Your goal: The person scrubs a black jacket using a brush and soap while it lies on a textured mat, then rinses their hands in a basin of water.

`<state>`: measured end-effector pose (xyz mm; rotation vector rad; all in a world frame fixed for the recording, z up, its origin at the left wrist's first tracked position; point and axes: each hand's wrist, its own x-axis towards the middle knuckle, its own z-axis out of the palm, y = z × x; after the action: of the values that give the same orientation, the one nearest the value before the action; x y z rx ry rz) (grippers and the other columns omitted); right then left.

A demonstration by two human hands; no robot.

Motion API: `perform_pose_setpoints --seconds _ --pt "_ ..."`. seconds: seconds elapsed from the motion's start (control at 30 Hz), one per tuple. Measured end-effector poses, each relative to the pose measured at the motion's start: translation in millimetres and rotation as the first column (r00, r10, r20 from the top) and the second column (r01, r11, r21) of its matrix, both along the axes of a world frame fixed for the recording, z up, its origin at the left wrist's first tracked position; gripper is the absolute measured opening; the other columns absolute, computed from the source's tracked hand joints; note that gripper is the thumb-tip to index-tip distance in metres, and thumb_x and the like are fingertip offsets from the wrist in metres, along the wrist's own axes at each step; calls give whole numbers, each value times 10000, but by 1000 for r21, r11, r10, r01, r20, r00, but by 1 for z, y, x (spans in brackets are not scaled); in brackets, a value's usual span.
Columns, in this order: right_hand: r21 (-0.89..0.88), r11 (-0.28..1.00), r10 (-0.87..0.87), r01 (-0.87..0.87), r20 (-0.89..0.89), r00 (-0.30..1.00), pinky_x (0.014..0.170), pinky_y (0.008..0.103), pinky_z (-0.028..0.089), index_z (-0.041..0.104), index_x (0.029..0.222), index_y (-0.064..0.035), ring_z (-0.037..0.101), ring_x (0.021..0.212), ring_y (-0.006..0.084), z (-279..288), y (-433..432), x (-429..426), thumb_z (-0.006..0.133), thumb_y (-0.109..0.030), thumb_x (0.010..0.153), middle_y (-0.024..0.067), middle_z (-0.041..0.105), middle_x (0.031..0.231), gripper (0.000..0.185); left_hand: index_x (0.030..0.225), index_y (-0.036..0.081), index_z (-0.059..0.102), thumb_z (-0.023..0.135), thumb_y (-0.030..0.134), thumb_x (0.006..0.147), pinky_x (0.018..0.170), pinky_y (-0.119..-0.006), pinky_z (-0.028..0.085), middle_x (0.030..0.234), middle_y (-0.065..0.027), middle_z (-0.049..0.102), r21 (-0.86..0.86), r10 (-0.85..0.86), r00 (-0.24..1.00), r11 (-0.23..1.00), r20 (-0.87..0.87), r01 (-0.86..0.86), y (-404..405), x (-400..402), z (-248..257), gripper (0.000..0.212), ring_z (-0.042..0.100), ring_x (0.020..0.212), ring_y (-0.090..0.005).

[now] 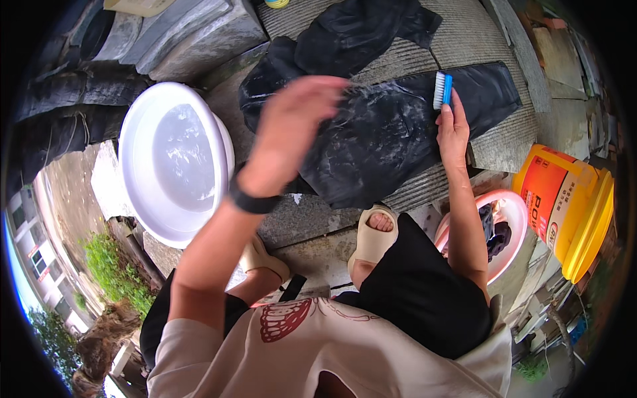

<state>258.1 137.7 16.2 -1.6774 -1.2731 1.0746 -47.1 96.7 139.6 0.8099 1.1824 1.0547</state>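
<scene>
Black wet fabric, seemingly a garment (368, 134), lies spread over ridged slabs, with whitish suds on its surface. In my right hand (453, 124) is a scrub brush (443, 90) with a blue back and white bristles, held upright near the fabric's right part. Blurred by motion, my left hand (301, 107) is over the fabric's left part; whether it touches the cloth cannot be told, and nothing shows in it. A dark band circles the left wrist. To the left stands a white plastic basin (130, 199) holding cloudy, sudsy water.
A pink basin (521, 214) with clothes stands by my right forearm, beside a yellow plastic bucket (562, 199) with a lid. Concrete blocks (214, 40) lie at the upper left. My sandalled feet are on the slabs below the fabric.
</scene>
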Motion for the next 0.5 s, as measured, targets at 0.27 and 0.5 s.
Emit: perform_pose_setpoints --seconds 0.27,0.5 --pt "233 818 404 -526 420 813 728 418 559 513 1354 -132 665 860 396 36 -52 -65 589 -134 905 236 640 1103 455 1020 -1 654 552 -46 787 836 -367 490 967 -152 633 318 212 444 931 -871 178 -56 -68 16 258 607 919 -275" --pt "-54 742 335 -668 893 301 446 425 483 447 1416 -236 571 496 305 29 -23 -5 581 -278 927 132 569 706 509 1442 -68 284 624 93 833 1146 -448 251 1493 -285 267 238 108 384 921 -917 309 -54 46 -85 715 249 1403 -426"
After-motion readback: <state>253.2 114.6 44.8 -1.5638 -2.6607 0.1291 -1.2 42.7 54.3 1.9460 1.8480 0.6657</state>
